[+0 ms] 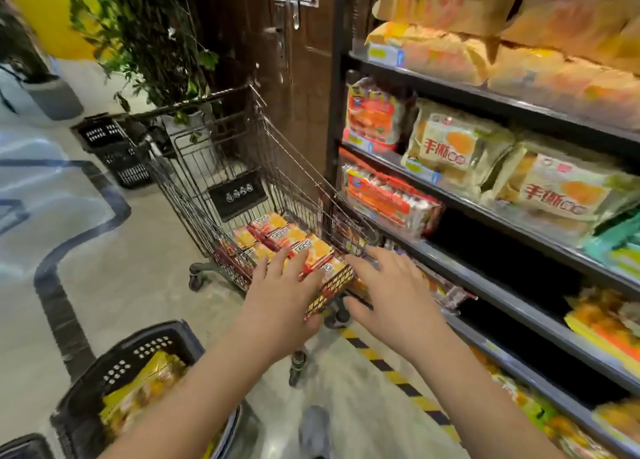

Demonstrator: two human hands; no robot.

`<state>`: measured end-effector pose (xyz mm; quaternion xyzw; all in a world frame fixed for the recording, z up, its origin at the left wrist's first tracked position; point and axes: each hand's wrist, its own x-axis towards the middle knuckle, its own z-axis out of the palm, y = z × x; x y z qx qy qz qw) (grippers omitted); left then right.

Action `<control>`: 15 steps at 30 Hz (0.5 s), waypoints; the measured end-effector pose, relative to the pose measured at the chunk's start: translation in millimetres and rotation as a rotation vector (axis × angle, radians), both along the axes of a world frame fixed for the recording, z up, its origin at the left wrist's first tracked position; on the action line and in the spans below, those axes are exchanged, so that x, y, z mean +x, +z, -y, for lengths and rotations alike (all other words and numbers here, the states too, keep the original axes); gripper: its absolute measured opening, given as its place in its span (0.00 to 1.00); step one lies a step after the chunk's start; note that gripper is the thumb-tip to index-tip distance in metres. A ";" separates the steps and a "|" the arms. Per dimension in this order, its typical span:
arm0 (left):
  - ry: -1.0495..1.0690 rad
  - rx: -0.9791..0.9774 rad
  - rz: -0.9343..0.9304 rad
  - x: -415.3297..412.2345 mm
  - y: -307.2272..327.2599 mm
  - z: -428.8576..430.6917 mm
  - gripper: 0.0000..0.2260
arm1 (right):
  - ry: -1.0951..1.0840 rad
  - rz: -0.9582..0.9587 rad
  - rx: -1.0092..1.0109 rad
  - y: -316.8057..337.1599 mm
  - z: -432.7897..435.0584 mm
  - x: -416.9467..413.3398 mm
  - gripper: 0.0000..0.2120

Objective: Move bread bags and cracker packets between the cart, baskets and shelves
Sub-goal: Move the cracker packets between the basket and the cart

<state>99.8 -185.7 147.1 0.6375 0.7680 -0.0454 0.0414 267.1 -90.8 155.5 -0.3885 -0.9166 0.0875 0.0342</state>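
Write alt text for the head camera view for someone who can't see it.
Both hands reach into a wire cart of cracker packets; the left hand grips one packet, the right hand is open. Bread shelves stand right, a black basket bottom left.

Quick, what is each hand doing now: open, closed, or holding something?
Left hand: closed on a cracker packet at the cart.
Right hand: open, fingers spread, holding nothing.

Red "手撕" on pale bread bags (457, 146), cracker packets' (304, 247) print blurred
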 end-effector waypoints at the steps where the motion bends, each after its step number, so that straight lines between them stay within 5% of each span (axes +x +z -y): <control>1: 0.028 -0.015 0.012 -12.2 -5.0 -16.5 0.32 | 0.020 0.015 -0.010 -4.3 -21.1 -13.7 0.31; 15: 0.308 -0.062 0.168 -111.5 -52.9 -133.9 0.34 | 0.309 0.107 -0.084 -55.4 -196.0 -138.3 0.29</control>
